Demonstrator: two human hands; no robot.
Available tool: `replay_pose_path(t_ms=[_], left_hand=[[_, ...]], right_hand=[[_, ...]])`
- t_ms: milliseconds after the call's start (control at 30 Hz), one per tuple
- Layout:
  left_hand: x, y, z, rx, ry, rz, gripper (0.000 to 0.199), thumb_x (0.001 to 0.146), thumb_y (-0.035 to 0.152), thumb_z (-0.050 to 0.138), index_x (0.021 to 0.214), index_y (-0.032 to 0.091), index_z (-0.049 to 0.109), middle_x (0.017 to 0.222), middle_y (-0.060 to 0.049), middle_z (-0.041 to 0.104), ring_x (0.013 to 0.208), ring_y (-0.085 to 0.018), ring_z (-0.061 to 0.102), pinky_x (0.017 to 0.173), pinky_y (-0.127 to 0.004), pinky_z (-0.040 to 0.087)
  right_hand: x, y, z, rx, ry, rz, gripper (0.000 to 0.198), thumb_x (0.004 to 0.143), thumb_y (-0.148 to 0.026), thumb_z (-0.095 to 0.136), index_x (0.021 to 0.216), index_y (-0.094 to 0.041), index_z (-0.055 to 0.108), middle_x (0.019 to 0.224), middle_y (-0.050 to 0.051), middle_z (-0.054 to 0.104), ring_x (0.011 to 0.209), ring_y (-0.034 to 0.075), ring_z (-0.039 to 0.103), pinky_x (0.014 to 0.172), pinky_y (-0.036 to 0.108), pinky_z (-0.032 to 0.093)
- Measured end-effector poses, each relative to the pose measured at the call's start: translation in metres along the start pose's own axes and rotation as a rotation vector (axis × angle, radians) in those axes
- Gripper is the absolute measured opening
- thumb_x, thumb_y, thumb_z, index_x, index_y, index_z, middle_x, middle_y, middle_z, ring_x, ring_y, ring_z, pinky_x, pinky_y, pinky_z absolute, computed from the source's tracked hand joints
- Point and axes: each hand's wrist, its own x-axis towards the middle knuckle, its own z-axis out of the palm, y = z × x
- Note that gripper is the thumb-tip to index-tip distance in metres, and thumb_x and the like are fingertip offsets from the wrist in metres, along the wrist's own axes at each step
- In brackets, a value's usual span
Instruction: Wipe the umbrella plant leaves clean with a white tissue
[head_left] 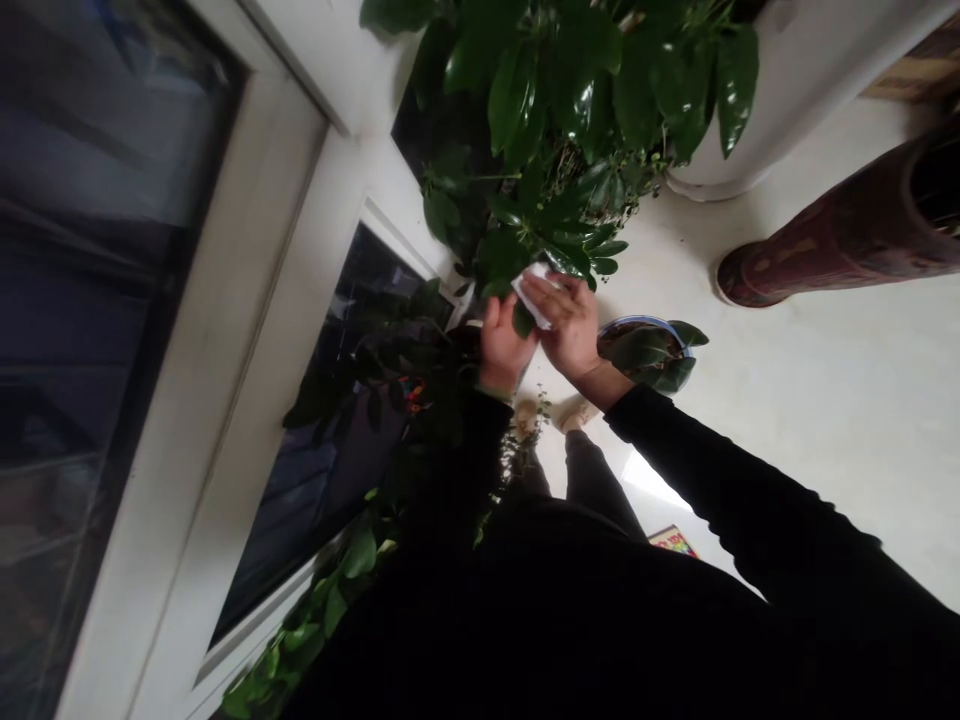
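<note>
My right hand [568, 325] presses a folded white tissue [535, 298] under its fingers, against a dark green leaf [523, 319]. Close beside it, my left hand [507, 346] is curled at the same leaf with its thumb raised; its other fingers are mostly hidden, apparently behind the leaf. Just above both hands spreads a potted plant's glossy foliage [570, 240]. The stem that carries the leaf cannot be made out.
A white-framed glass door [262, 240] runs along the left. Below right of the hands sits a blue-rimmed pot [637, 322] with broad leaves. A tall dark red vase [832, 225] stands on the pale floor [810, 400] at right. Trailing green leaves [307, 620] line the lower left.
</note>
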Motion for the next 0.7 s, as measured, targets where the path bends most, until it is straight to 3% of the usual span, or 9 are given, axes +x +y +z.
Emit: replay_pose_path(t_ms=[100,267,367,567,700], left_hand=[[-0.006,0.001,0.005,-0.07,-0.044,-0.044,0.061,0.117,0.047,0.022,0.097,0.021,0.073,0.116,-0.009,0.08,0.149,-0.025,0.061,0.121,-0.043,0.054],[-0.006,-0.004,0.009,-0.054,-0.149,0.05,0.075,0.114,0.057,0.012,0.104,0.021,0.076,0.123,-0.012,0.08,0.146,-0.027,0.064,0.121,-0.043,0.054],[-0.005,-0.007,0.009,-0.05,-0.136,0.059,0.08,0.113,0.062,0.01,0.107,0.021,0.078,0.13,-0.012,0.078,0.144,-0.028,0.065,0.121,-0.043,0.054],[-0.004,-0.005,0.003,-0.004,-0.145,0.055,0.082,0.112,0.067,0.009,0.111,0.024,0.08,0.135,-0.007,0.077,0.14,-0.025,0.068,0.122,-0.043,0.054],[-0.009,0.002,0.008,0.006,-0.113,0.025,0.08,0.112,0.067,0.012,0.107,0.021,0.077,0.137,-0.009,0.076,0.148,-0.026,0.062,0.12,-0.043,0.055]], right_hand=[[-0.009,-0.003,-0.001,-0.095,-0.012,0.017,0.041,0.105,-0.027,0.055,0.14,-0.036,0.075,0.159,0.0,0.067,0.151,0.035,0.053,0.13,0.066,0.037],[-0.039,-0.011,-0.002,-0.23,-0.034,0.002,0.056,0.101,-0.015,0.051,0.15,-0.036,0.069,0.158,0.0,0.068,0.148,0.036,0.057,0.122,0.069,0.043],[-0.056,-0.015,-0.003,-0.243,-0.047,-0.008,0.06,0.097,-0.012,0.054,0.15,-0.036,0.069,0.155,0.001,0.07,0.142,0.036,0.06,0.117,0.067,0.048],[-0.067,-0.037,-0.019,0.002,-0.118,-0.002,0.054,0.096,-0.014,0.054,0.141,-0.036,0.076,0.147,0.001,0.076,0.134,0.032,0.067,0.118,0.061,0.051],[-0.04,-0.044,-0.025,0.126,0.038,0.043,0.044,0.103,-0.022,0.054,0.135,-0.04,0.078,0.144,-0.001,0.078,0.136,0.03,0.067,0.123,0.058,0.049]])
